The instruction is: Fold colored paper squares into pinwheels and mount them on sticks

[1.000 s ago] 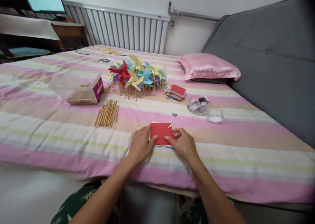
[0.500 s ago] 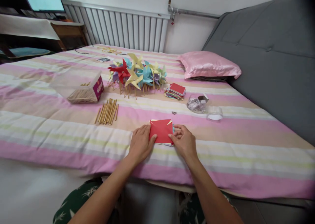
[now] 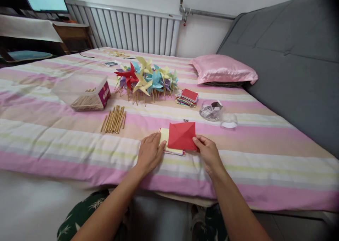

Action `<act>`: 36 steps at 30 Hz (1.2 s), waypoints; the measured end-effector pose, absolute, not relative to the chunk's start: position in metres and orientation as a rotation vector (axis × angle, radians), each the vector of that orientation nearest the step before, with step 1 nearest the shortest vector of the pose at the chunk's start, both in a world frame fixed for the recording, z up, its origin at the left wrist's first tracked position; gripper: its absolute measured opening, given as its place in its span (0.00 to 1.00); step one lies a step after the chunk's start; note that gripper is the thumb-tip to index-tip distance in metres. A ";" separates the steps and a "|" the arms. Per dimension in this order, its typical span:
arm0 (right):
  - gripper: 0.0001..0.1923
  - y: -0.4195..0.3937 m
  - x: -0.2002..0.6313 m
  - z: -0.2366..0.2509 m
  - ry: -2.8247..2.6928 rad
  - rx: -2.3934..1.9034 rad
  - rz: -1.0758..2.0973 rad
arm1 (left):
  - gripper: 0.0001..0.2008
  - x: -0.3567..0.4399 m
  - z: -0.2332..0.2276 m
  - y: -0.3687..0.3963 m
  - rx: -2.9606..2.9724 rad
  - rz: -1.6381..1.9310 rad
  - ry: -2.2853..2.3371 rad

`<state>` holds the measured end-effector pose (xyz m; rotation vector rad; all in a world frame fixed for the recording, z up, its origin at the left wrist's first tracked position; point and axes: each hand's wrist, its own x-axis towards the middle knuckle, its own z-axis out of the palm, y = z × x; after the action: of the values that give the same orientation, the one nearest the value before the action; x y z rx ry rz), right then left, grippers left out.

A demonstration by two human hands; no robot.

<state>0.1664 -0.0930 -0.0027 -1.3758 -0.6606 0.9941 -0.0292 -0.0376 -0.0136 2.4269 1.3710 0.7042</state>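
My right hand (image 3: 209, 153) pinches a red paper square (image 3: 182, 136) by its lower right corner and holds it lifted and tilted above a small stack of coloured paper squares (image 3: 164, 139) on the striped bed cover (image 3: 79, 142). The top sheet of that stack is pale yellow. My left hand (image 3: 149, 152) lies flat on the cover with its fingertips pressing the stack's left edge. Both forearms reach in from the bottom of the view.
Behind lie a bundle of wooden sticks (image 3: 113, 119), a clear box of sticks (image 3: 84, 92), a heap of paper pinwheels (image 3: 145, 79), another paper stack (image 3: 188, 97), a clear jar (image 3: 211, 110) with its lid (image 3: 229, 121), a pink pillow (image 3: 222, 70) and a grey headboard (image 3: 291, 64).
My right hand has lifted the red square off the stack and moved it up and to the right, baring the yellow sheet beneath. My left hand has stayed on the stack.
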 end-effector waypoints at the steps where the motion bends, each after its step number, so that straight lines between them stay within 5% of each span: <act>1: 0.15 -0.094 0.167 0.001 -0.642 -1.345 1.002 | 0.22 -0.030 -0.013 -0.036 2.372 0.770 1.358; 7: 0.16 -0.102 0.166 0.011 -0.658 -1.275 1.078 | 0.20 -0.031 0.006 -0.044 1.836 1.142 1.181; 16: 0.15 -0.111 0.147 0.009 -0.844 -1.263 1.158 | 0.20 -0.023 0.016 -0.062 1.044 0.929 0.812; 36: 0.15 -0.114 0.143 0.013 -0.818 -1.171 1.284 | 0.14 -0.031 0.019 -0.064 0.942 0.783 0.787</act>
<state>0.1429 -0.1138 0.0127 -1.1713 -0.8184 1.2835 -0.0307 -0.0636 0.0192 0.9415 0.7871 0.7827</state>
